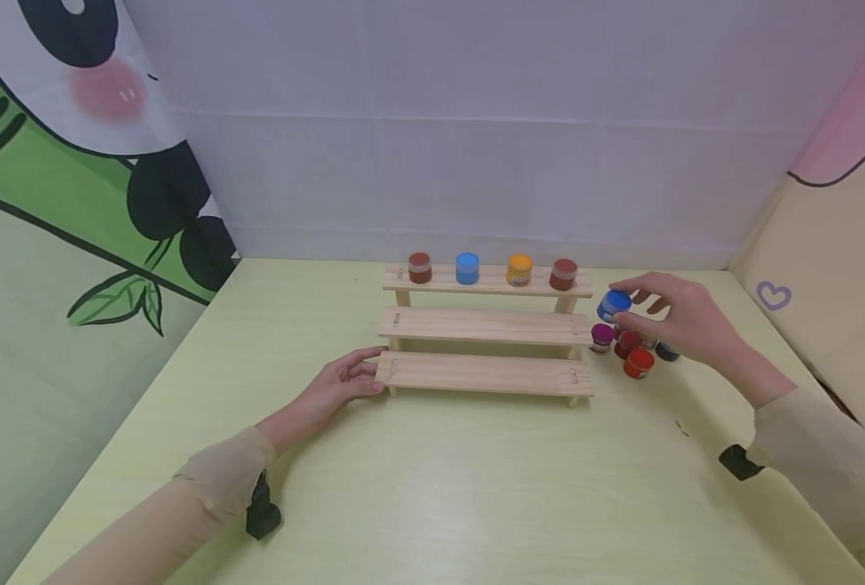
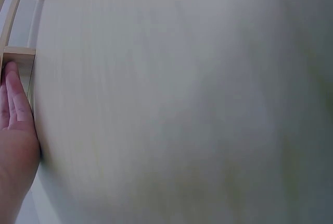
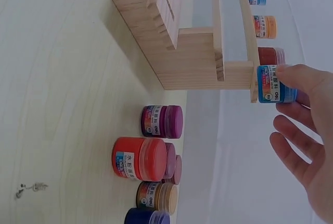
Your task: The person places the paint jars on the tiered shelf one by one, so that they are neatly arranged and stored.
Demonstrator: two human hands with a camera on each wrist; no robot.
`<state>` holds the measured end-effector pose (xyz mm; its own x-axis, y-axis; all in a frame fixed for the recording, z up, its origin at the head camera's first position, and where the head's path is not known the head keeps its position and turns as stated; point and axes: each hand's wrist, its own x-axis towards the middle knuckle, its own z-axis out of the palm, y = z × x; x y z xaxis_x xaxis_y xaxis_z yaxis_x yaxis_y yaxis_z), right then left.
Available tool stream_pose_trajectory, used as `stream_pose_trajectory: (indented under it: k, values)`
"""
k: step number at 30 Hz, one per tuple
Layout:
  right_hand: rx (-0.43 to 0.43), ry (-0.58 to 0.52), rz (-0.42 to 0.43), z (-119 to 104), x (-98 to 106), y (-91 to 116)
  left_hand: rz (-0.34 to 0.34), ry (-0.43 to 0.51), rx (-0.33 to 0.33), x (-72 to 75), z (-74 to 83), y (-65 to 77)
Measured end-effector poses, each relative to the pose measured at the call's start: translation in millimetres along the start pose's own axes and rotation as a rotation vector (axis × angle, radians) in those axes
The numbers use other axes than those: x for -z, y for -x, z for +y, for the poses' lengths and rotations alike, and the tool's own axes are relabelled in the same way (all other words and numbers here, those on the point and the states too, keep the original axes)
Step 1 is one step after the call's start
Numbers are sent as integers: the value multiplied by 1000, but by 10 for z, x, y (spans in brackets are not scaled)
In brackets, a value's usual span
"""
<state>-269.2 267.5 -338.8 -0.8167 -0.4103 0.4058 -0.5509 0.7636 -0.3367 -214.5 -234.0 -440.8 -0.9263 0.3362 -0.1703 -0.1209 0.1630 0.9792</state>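
Near the right end of a three-tier wooden rack [image 1: 483, 327], my right hand [image 1: 684, 313] pinches a paint jar with a blue lid [image 1: 613, 305] between thumb and fingers. In the right wrist view this blue paint jar [image 3: 269, 84] overlaps the end of the top tier, its label showing. My left hand [image 1: 333, 386] holds the left end of the lowest tier, with the thumb toward the front. The left wrist view shows those fingers [image 2: 15, 96] against the wood. Along the top tier stand a red-brown jar [image 1: 420, 268], a light blue jar [image 1: 467, 268], an orange jar [image 1: 519, 270] and another red-brown jar [image 1: 564, 275].
Several paint jars are grouped on the table right of the rack, among them a purple jar [image 3: 162, 121], a bright red jar [image 3: 139, 159], an ochre jar [image 3: 156, 197] and a dark blue jar [image 3: 146, 216]. A pale fabric backdrop [image 1: 476, 179] hangs behind the table [image 1: 461, 487].
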Motion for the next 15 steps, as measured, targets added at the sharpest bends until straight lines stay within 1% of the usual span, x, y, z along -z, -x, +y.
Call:
stream_pose_trajectory:
  k: [7, 15]
  values:
    - [-1, -51, 11, -135, -26, -53, 10, -20, 10, 2, 0, -6]
    - [13, -100, 32, -242, -137, -124, 12, -19, 11, 0, -1, -4]
